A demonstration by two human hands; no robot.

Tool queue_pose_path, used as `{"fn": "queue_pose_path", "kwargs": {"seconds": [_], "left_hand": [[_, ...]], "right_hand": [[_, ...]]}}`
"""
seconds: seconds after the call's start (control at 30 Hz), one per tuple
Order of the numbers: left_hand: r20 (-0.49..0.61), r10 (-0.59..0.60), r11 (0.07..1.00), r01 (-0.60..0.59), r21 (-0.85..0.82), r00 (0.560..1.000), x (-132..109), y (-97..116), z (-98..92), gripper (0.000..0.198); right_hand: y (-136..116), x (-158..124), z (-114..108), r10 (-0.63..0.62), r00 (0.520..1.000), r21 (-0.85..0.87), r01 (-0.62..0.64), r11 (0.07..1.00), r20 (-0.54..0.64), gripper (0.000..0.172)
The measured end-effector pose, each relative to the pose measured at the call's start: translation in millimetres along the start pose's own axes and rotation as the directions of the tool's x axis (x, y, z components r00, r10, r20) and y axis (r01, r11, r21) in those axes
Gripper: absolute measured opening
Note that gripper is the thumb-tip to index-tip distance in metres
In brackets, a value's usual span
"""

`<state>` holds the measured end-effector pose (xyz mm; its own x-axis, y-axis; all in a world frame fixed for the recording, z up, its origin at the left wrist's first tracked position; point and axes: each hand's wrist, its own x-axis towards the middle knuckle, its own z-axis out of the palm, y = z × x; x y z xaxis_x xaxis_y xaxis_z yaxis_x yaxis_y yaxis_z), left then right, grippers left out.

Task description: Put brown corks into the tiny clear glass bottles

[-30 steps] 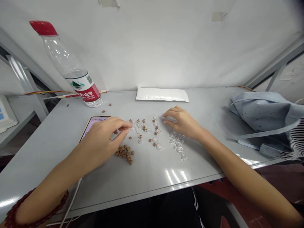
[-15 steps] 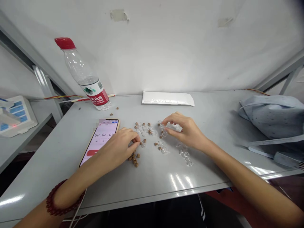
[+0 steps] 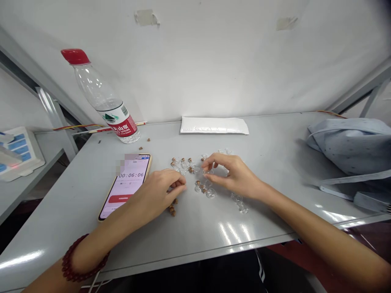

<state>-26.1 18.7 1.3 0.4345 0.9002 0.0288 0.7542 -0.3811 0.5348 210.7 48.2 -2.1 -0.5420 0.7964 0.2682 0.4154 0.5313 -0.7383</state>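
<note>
Little clear bottles (image 3: 210, 193), many topped with brown corks, lie scattered across the middle of the frame on the grey desk (image 3: 192, 232), and here come both hands into the thick of them! The right hand (image 3: 238, 175), right of centre, has dropped a touch lower since half a second ago, and more clear bottles (image 3: 225, 151) now show beyond its knuckles. Its forefinger and thumb curve with a gap between; clear material shows there, but I can't tell whether it's gripped. The left hand (image 3: 160, 185), left of centre, sits with thumb and forefinger pressed together, and what's between the tips, if anything, can't be made out. The lone corked bottle seen by those fingers earlier is now out of sight there. Just below, the loose corks (image 3: 172, 211) peek out, partly covered by that hand. Over on the phone (image 3: 122, 189), the timer has ticked from 00:06:05 to 00:06:06! At upper left stands the red-capped water bottle (image 3: 117, 118); at upper centre lies the white packet (image 3: 214, 125).
</note>
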Motion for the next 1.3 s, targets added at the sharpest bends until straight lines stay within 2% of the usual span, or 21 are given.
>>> {"fn": "queue_pose_path", "kwargs": {"seconds": [0.1,0.2,0.4,0.47,0.57,0.77,0.97,1.03,1.13,1.2,1.3], "left_hand": [[-0.093,0.0,0.998,-0.006,-0.066,0.996,-1.7,3.4,0.3,0.015],[-0.167,0.044,0.991,-0.064,-0.114,0.985,-3.6,6.8,0.5,0.015],[-0.194,0.229,0.963,-0.252,-0.098,0.954,-4.2,9.1,5.3,0.018],[-0.164,0.221,0.964,-0.24,-0.111,0.961,-3.8,8.3,8.6,0.019],[-0.149,0.185,0.965,-0.208,-0.158,0.971,-3.6,8.4,12.0,0.021],[-0.14,0.194,0.958,-0.219,-0.187,0.971,-4.7,10.3,11.2,0.028],[-0.166,0.161,0.953,-0.197,-0.23,0.973,-2.6,10.7,12.4,0.033],[-0.182,0.165,0.963,-0.198,-0.183,0.969,-0.7,10.1,13.4,0.039],[-0.199,0.255,0.965,-0.263,-0.015,0.946,1.8,6.7,15.0,0.052],[-0.187,0.309,0.951,-0.299,0.081,0.933,2.3,3.4,15.7,0.058],[-0.163,0.307,0.947,-0.285,0.147,0.938,2.1,-0.2,15.0,0.061]], "right_hand": [[-2.3,-1.0,2.6,-0.027,0.999,0.046,0.026,0.999,0.031,0.01],[-2.8,-2.6,6.0,-0.066,0.997,0.022,0.065,0.998,0.05,0.013],[-3.1,-7.6,16.0,-0.188,0.973,-0.106,0.203,0.973,0.136,0.012],[-4.4,-8.9,19.1,-0.215,0.962,-0.137,0.239,0.961,0.165,0.012],[-6.8,-10.3,22.0,-0.202,0.963,-0.139,0.228,0.964,0.179,0.011],[-9.3,-12.5,25.0,-0.206,0.97,-0.106,0.22,0.97,0.127,0.01],[-12.2,-12.3,28.7,-0.192,0.977,-0.044,0.196,0.98,0.092,0.021],[-13.1,-11.7,28.8,-0.167,0.983,-0.029,0.169,0.985,0.082,0.024],[-13.6,-12.0,27.9,-0.131,0.99,-0.034,0.133,0.991,0.06,0.025],[-14.3,-13.4,27.5,-0.147,0.988,-0.031,0.149,0.988,0.053,0.025],[-17.0,-16.1,28.1,-0.213,0.976,-0.049,0.215,0.975,0.036,0.025]]}}
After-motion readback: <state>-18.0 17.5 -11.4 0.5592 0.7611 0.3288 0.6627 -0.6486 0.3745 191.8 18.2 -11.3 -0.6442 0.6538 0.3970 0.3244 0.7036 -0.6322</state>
